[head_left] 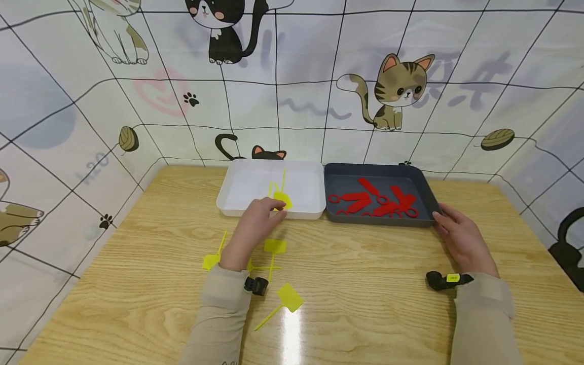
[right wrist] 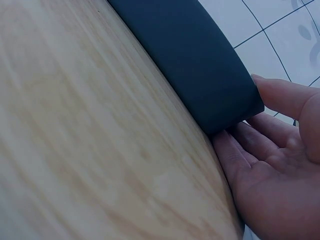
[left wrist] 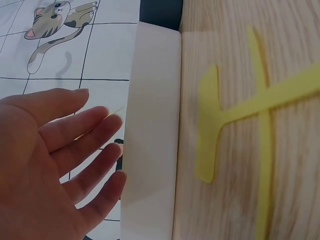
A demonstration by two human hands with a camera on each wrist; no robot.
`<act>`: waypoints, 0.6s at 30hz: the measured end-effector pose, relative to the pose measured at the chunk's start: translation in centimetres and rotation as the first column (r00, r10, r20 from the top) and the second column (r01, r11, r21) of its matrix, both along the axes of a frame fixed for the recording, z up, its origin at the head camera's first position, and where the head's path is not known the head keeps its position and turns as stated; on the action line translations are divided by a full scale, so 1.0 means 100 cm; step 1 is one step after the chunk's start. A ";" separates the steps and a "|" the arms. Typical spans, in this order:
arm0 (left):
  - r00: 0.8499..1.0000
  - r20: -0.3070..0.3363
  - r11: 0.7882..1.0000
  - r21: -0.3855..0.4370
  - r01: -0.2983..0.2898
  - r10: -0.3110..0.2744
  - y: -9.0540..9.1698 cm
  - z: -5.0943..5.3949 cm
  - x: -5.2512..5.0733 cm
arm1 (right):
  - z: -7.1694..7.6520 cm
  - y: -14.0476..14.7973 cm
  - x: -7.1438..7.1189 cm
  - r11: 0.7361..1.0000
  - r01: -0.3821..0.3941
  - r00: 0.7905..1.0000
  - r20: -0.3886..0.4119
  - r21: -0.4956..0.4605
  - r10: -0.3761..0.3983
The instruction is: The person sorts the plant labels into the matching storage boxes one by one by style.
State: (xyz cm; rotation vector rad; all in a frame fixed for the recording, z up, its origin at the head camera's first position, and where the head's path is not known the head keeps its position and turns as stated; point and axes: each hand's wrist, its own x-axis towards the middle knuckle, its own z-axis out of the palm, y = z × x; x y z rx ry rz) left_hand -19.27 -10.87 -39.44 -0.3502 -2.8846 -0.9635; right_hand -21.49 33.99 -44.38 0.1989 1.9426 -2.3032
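My left hand [head_left: 260,223] is over the front of a white tray [head_left: 234,190], thumb apart from its loosely bent fingers [left wrist: 87,142]. Just past its fingertips, yellow plant labels [head_left: 283,198] with thin stems lie in the tray. On the table around my left forearm are more yellow labels: one [head_left: 275,246] before the tray, one [head_left: 211,261] to the left, another [head_left: 288,298] nearer me. My right hand [head_left: 463,238] holds the front right corner of a dark grey tray [head_left: 339,177], thumb and fingers [right wrist: 257,137] on either side.
Several flat red tags [head_left: 358,205] with ring ends lie in the dark grey tray. Both trays stand side by side at the back of the wooden table [head_left: 365,294], against a wall covering [head_left: 301,101] printed with cats. A black wrist strap [head_left: 256,285] circles the left cuff.
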 end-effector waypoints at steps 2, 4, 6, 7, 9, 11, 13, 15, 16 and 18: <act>1.000 -0.011 1.000 -0.002 -0.002 0.002 0.001 -0.001 0.000 | 0.000 0.000 0.000 1.000 0.007 1.000 -0.001 0.006 -0.007; 1.000 0.000 1.000 0.004 -0.005 0.005 0.001 -0.002 0.000 | -0.001 0.000 0.000 1.000 0.011 1.000 -0.005 0.020 -0.011; 0.999 0.035 1.000 0.023 -0.003 0.002 0.001 -0.003 0.001 | -0.001 0.000 0.000 1.000 0.012 1.000 -0.008 0.015 -0.012; 0.998 0.056 0.999 0.036 0.001 -0.003 0.001 -0.003 0.001 | -0.001 0.000 0.000 1.000 0.009 1.000 -0.009 0.018 -0.009; 0.995 0.095 0.998 0.061 0.008 -0.014 0.002 -0.005 0.001 | -0.001 0.000 0.000 1.000 0.004 1.000 -0.014 0.003 -0.004; 0.992 0.125 0.997 0.081 0.011 -0.021 0.002 -0.008 0.001 | -0.001 0.000 0.001 1.000 -0.003 1.000 -0.018 -0.018 0.003; 0.990 0.138 0.995 0.094 0.017 -0.030 0.002 -0.010 0.000 | -0.001 0.001 0.001 0.999 -0.008 1.000 -0.022 -0.031 0.007; 0.989 0.144 0.994 0.104 0.020 -0.035 0.002 -0.011 0.000 | -0.001 0.001 0.001 0.999 -0.012 1.000 -0.024 -0.033 0.011; 0.988 0.148 0.994 0.109 0.023 -0.039 0.002 -0.012 -0.001 | 0.000 0.000 0.001 1.000 -0.016 1.000 -0.025 -0.023 0.015; 0.986 0.157 0.992 0.122 0.030 -0.049 0.002 -0.012 -0.001 | 0.000 0.000 0.002 1.000 -0.018 1.000 -0.026 -0.017 0.017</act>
